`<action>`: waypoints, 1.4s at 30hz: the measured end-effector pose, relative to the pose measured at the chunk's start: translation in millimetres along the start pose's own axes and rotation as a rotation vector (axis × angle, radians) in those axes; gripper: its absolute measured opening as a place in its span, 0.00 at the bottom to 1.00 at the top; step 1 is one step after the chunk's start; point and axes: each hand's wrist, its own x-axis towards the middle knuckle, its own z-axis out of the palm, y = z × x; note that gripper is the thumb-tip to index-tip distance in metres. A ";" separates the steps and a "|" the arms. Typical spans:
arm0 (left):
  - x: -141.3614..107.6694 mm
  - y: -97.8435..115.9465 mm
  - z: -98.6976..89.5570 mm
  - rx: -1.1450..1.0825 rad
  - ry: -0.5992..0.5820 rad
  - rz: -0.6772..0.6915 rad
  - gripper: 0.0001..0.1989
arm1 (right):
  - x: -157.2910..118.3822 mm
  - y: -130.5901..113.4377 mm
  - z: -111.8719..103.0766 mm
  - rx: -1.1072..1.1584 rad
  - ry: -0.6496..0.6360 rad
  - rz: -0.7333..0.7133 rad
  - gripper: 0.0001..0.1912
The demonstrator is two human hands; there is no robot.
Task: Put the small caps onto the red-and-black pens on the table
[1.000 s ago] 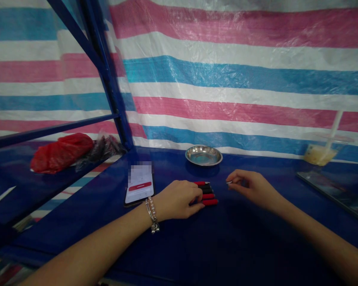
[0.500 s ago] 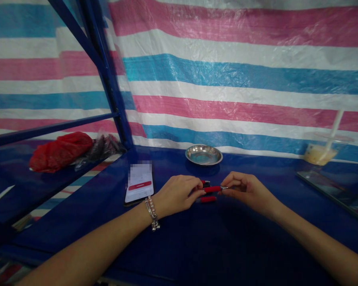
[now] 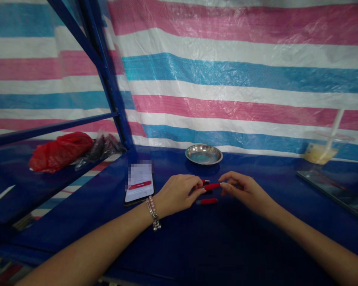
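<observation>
Between my two hands is a red pen (image 3: 212,186), lying nearly level just above the blue table. My left hand (image 3: 181,192) pinches its left end between thumb and fingers. At its right end, the thumb and fingertips of my right hand (image 3: 241,188) close round the tip, which they hide. A second red piece (image 3: 209,201) lies on the table just in front of the held pen. Behind the held pen, another red pen with a silver tip (image 3: 205,181) shows partly beside my left fingers.
A round metal dish (image 3: 204,154) sits behind my hands. Left of them lies a lit phone (image 3: 140,184). A cup with a straw (image 3: 320,153) and a dark flat device (image 3: 334,194) are at the right. A red plastic bag (image 3: 61,152) rests at the far left.
My right fingers have shifted slightly and now cover the pen's silver tip, which showed before. The held pen is tilted a little more, its right end higher.
</observation>
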 end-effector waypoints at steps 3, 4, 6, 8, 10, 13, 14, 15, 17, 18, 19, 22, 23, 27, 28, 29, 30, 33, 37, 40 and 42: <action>0.2 -0.6 0.2 0.001 0.006 0.000 0.10 | -0.3 0.8 -0.6 -0.079 0.002 -0.060 0.12; 0.3 -0.6 0.1 0.002 0.006 0.001 0.10 | -0.6 0.3 -1.1 -0.130 -0.006 -0.079 0.12; 0.5 -0.5 -0.1 -0.002 0.002 0.006 0.10 | -1.1 -1.5 -2.4 -0.225 -0.024 -0.108 0.16; 0.7 -0.5 -0.1 -0.006 -0.002 0.008 0.10 | -1.6 -3.6 -3.6 -0.262 -0.033 -0.109 0.17; 0.8 -0.7 0.0 -0.006 -0.002 0.008 0.10 | -2.0 -5.4 -4.3 -0.252 -0.029 -0.113 0.15; 0.6 -1.1 0.3 -0.007 0.003 0.009 0.10 | -2.4 -6.8 -4.4 -0.293 -0.031 -0.156 0.13; 0.5 -1.1 0.4 -0.008 0.003 0.011 0.09 | -2.6 -7.1 -4.4 -0.320 -0.040 -0.166 0.15; 0.4 -1.1 0.5 -0.011 0.003 0.013 0.09 | -2.8 -7.3 -4.4 -0.340 -0.046 -0.161 0.17; 0.3 -0.8 0.4 -0.015 0.006 0.015 0.09 | -3.2 -7.7 -4.6 -0.338 -0.051 -0.132 0.17; 0.3 -0.6 0.2 -0.019 0.009 0.015 0.09 | -3.3 -7.8 -4.7 -0.327 -0.049 -0.125 0.16; 0.3 -0.4 0.1 -0.020 0.013 0.016 0.09 | -3.4 -7.9 -4.7 -0.324 -0.049 -0.129 0.15; 0.3 0.5 -0.3 -0.021 0.013 0.022 0.09 | -3.0 -7.6 -4.4 -0.361 -0.066 -0.181 0.15; 0.3 0.6 -0.3 -0.020 0.010 0.024 0.09 | -2.8 -7.5 -4.1 -0.375 -0.070 -0.185 0.17; 0.0 -0.1 0.0 -0.010 0.013 0.025 0.09 | -2.7 -7.8 -3.3 -0.322 -0.083 -0.107 0.20; 0.0 -0.4 0.1 -0.009 0.014 0.026 0.09 | -3.0 -8.2 -3.4 -0.299 -0.085 -0.092 0.19; 0.0 -0.7 0.1 -0.009 0.015 0.026 0.09 | -3.3 -8.6 -3.6 -0.281 -0.083 -0.088 0.18; 0.0 -0.8 0.1 -0.011 0.017 0.027 0.09 | -3.6 -9.0 -3.7 -0.270 -0.079 -0.092 0.17; -0.1 0.6 -0.1 -0.019 0.017 0.033 0.09 | -4.0 -8.6 -3.3 -0.274 -0.071 -0.113 0.15; -0.2 2.9 -0.5 -0.014 0.009 0.044 0.10 | -1.6 -5.5 -1.3 -0.274 -0.097 -0.078 0.18; 1.0 -3.3 -1.0 0.012 0.027 0.002 0.09 | -4.3 -14.4 -6.9 -0.250 0.001 -0.071 0.14; 2.6 -13.3 -1.3 0.058 0.046 -0.071 0.10 | -13.9 -30.8 -16.6 -0.201 0.154 -0.101 0.12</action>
